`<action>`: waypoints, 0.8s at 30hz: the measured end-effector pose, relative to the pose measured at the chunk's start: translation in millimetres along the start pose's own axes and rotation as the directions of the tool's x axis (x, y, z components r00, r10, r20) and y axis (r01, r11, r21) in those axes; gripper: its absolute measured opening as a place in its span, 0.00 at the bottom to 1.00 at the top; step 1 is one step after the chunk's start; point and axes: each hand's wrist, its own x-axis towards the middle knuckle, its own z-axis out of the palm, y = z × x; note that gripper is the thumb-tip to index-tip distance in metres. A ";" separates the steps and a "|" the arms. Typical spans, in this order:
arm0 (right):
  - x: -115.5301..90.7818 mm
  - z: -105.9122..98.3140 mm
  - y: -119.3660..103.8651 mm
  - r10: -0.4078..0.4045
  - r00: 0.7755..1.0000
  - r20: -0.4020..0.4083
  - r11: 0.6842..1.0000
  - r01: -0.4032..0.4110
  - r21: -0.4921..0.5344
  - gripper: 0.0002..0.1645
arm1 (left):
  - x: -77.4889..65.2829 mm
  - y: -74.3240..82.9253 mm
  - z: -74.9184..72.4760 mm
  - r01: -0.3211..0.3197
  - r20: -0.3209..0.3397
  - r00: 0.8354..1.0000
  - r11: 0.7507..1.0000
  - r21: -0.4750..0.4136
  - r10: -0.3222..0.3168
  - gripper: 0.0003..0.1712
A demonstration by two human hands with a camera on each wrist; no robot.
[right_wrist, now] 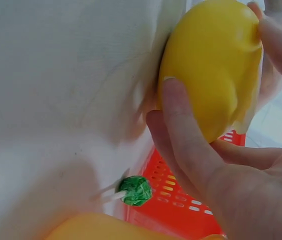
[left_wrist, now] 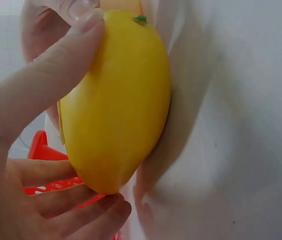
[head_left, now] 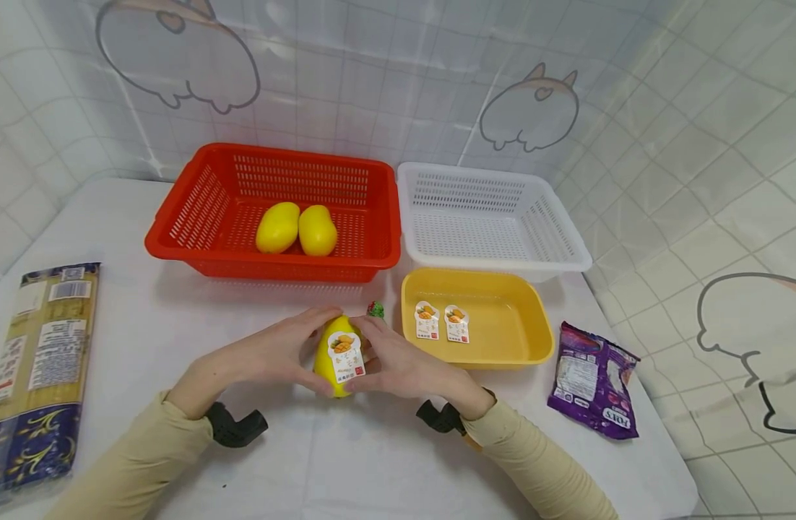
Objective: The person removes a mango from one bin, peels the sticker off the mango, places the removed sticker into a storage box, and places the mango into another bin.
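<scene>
A yellow mango (head_left: 323,361) stands at the middle of the table between the two hands. My left hand (head_left: 268,355) grips it from the left, thumb at the near end and fingers at the far end. From the right, my right hand (head_left: 407,365) holds the same mango with thumb and fingers. A white mango label (head_left: 346,355) lies on its upper face, one edge lifted slightly off the skin. In the left wrist view, the mango (left_wrist: 118,100) shows a small green stem spot near the thumb. Beyond the right hand lies a green-wrapped lollipop (right_wrist: 136,191), partly hidden in the head view.
A red basket (head_left: 287,271) at the back holds two mangoes (head_left: 317,231). Beside it is a white basket (head_left: 502,263). Two labels (head_left: 456,324) stick to a yellow tray (head_left: 502,354). A noodle packet (head_left: 43,361) lies left, a purple snack bag (head_left: 595,383) right.
</scene>
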 end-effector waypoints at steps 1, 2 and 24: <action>-0.3 -0.5 -0.4 0.005 1.000 0.000 1.000 -0.005 -0.002 0.55 | 0.3 0.5 0.2 0.004 -0.002 1.000 1.000 0.003 -0.004 0.67; -0.9 -1.1 -0.8 0.009 1.000 -0.003 1.000 -0.009 -0.005 0.55 | 0.5 0.9 0.4 -0.003 -0.003 1.000 1.000 0.006 0.003 0.67; -2.3 2.0 -4.6 -0.209 0.913 -0.350 0.950 0.106 -0.292 0.11 | 5.0 8.5 8.4 0.025 -0.007 1.000 0.999 0.042 -0.024 0.69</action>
